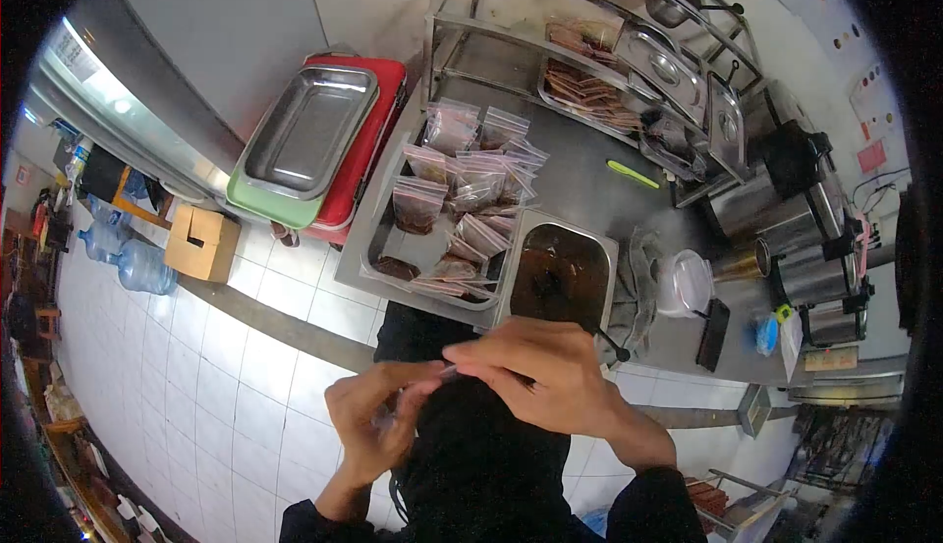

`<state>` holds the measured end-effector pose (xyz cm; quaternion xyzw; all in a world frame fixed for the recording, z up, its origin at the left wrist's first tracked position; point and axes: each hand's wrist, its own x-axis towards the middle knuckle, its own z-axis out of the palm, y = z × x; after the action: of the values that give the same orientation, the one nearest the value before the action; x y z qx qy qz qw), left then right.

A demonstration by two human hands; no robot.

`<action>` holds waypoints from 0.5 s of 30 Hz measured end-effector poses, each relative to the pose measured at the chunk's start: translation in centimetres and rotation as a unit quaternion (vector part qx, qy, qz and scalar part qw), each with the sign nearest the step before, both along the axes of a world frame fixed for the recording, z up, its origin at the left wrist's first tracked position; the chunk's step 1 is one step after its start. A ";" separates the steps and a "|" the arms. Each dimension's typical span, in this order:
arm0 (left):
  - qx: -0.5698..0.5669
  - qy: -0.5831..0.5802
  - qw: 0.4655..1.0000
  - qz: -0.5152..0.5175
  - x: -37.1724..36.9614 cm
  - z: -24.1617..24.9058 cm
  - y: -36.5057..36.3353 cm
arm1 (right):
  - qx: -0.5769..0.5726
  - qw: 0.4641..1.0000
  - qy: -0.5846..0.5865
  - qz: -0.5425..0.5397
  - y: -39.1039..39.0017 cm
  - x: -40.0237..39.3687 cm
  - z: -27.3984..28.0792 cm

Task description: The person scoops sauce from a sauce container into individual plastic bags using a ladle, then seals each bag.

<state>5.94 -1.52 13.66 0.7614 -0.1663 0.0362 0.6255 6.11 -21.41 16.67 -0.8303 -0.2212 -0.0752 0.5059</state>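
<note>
Trays (312,135), stacked beside the counter (388,293). Left hand (378,413), thumb and fingers drawn close, pinching a small clear piece (450,372) whose full shape is hidden. Metal tray (365,248) on the counter, holding zip bags (418,203) of dark food. Right hand (535,374), pinching the same piece, just in front of a pan (612,283) of dark liquid, which adjoins the metal tray.

Counter (597,197) is open between the pan (611,273) and 1 green tool (632,174).
</note>
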 end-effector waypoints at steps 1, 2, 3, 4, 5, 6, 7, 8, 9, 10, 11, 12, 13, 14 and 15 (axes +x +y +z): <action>0.015 -0.009 1.000 0.011 0.3 0.0 0.1 | 0.004 1.000 0.000 -0.007 0.5 0.4 0.4; 0.029 -0.019 0.999 0.021 0.7 0.0 0.3 | 0.009 1.000 0.001 -0.013 0.9 0.9 0.6; 0.059 -0.038 0.997 0.030 1.1 0.4 0.4 | 0.009 1.000 0.001 -0.014 1.3 1.4 0.5; 0.059 -0.038 0.997 0.029 1.5 0.2 0.3 | 0.010 1.000 -0.011 -0.015 1.6 2.0 0.1; 0.052 -0.036 0.997 0.052 1.9 -0.5 0.1 | 0.011 1.000 -0.024 -0.016 1.9 2.6 -0.2; 0.045 -0.034 0.996 0.075 2.5 -0.9 0.0 | 0.011 0.999 -0.025 -0.017 2.0 3.4 -0.5; 0.067 -0.045 0.993 0.081 3.4 -0.9 0.1 | 0.002 1.000 -0.017 -0.005 2.0 4.3 -0.9; 0.058 -0.029 0.995 0.079 4.3 -1.3 0.3 | -0.006 1.000 -0.009 0.007 2.2 5.3 -1.1; 0.066 -0.026 0.994 0.081 5.4 -1.7 0.5 | -0.011 1.000 -0.017 -0.005 2.4 6.1 -1.1; 0.074 -0.024 0.993 0.085 6.5 -2.2 0.6 | -0.010 1.000 -0.017 -0.002 2.6 7.0 -1.4; 0.082 -0.001 0.991 0.104 7.3 -2.5 0.7 | -0.030 0.999 -0.010 -0.010 2.8 7.8 -1.8; 0.091 0.022 0.988 0.123 8.0 -2.8 0.9 | -0.049 0.999 -0.002 -0.016 3.1 8.5 -2.3; 0.011 0.014 0.991 0.133 8.5 -3.6 1.0 | -0.048 0.998 0.009 -0.031 3.5 9.2 -3.0; 0.014 0.013 0.990 0.138 8.7 -4.6 1.4 | -0.045 0.999 0.008 -0.026 3.8 9.9 -3.7; -0.042 0.011 0.984 0.171 8.8 -5.6 1.8 | -0.065 0.997 0.009 -0.045 4.0 10.5 -4.6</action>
<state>14.78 0.28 8.11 0.7519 -0.0246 0.1411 0.6435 16.65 -17.39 12.08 -0.8715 -0.1831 -0.0757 0.4487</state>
